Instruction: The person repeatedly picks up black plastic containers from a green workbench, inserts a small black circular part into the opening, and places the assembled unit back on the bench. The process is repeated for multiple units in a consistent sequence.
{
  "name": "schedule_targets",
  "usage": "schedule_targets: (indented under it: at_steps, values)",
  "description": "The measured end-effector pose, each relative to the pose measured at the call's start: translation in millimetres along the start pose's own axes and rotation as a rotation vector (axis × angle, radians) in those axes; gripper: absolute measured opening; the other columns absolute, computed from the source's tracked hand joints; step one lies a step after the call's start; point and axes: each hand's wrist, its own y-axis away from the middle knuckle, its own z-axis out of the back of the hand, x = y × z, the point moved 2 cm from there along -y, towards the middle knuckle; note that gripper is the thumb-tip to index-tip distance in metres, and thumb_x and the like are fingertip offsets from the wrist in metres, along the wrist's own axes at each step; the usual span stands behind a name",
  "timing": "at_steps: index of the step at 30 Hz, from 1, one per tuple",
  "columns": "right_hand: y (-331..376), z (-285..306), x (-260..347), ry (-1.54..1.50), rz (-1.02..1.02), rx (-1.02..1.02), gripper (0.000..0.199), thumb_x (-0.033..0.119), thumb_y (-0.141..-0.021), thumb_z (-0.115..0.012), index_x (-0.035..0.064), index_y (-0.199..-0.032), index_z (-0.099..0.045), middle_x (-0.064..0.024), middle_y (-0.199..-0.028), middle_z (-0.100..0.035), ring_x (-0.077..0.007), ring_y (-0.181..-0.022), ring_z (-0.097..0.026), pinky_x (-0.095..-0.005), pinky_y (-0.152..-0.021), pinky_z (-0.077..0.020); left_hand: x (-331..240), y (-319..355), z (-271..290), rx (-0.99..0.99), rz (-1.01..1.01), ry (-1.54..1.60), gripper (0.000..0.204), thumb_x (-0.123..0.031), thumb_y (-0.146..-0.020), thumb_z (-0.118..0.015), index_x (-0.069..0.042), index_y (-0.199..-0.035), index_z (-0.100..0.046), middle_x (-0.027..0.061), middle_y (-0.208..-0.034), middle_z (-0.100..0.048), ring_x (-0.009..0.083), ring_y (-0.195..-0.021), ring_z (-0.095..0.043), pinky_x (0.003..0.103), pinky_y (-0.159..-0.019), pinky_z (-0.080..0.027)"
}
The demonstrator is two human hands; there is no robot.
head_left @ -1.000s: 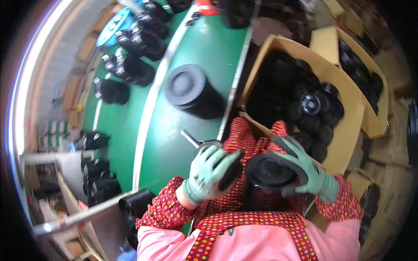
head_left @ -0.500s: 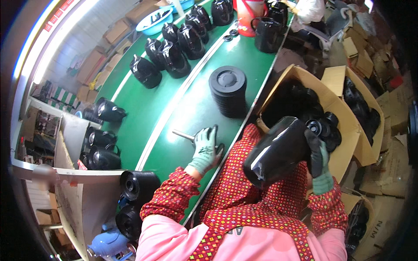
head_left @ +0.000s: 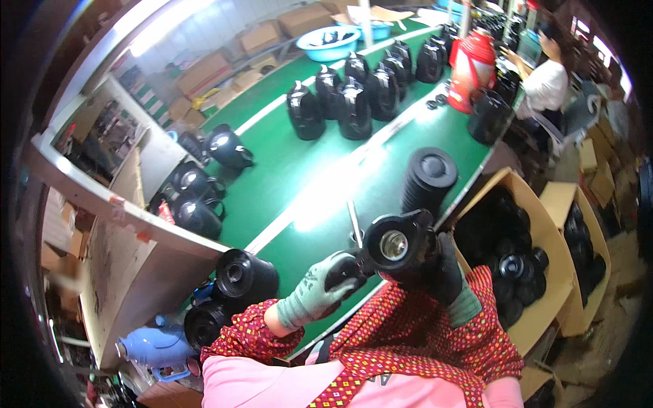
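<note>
A glossy black jug point(head_left: 416, 250) is tilted over my lap at the bench edge, its round mouth facing up toward me and showing a silvery inside. My right hand point(head_left: 447, 275), in a green and black glove, wraps round its right side. At the left, my gloved left hand point(head_left: 320, 285) closes its fingers on a dark projecting part of the jug, probably the handle. Just beyond the jug, a thin metal rod point(head_left: 354, 216) lies on the green bench top point(head_left: 279, 183). A stack of round black ribbed pieces point(head_left: 430, 178) stands behind it.
Several black jugs point(head_left: 354, 109) stand farther along the bench, near a red and white jug point(head_left: 473, 68). Open cartons point(head_left: 549, 299) of black parts are at my right. More jugs point(head_left: 197, 211) lie at left. A person point(head_left: 547, 81) sits at the far right.
The jug has moved left and turned so its mouth faces me. My left hand has left the rod's side and taken hold of the jug. The view has shifted.
</note>
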Motion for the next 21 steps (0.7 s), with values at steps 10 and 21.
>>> schedule_targets:
  at_steps: [10, 21]
  values:
    - [8, 3, -56, 1.129, 0.468, -0.088, 0.049, 0.011, -0.097, -0.067, -0.0034, -0.142, -0.056, -0.0191, -0.121, -0.073, -0.0263, -0.108, -0.073, -0.0364, -0.096, -0.055, 84, -162, 139, -0.615, -0.059, -0.006, 0.023, -0.021, -0.093, -0.071, 0.001, -0.101, -0.072, 0.0086, -0.082, -0.073, 0.0151, -0.069, -0.066, 0.032, -0.066, -0.054]
    - [13, -27, -37, 1.266, 0.454, -0.053, 0.043, 0.014, -0.092, -0.07, -0.0009, -0.132, -0.067, -0.0183, -0.106, -0.074, -0.0299, -0.09, -0.073, -0.0385, -0.081, -0.0569, 151, -252, 227, -1.106, 0.139, -0.577, 0.072, -0.047, -0.087, -0.077, -0.004, -0.141, -0.054, 0.0239, -0.136, -0.062, 0.0368, -0.125, -0.062, 0.044, -0.101, -0.052]
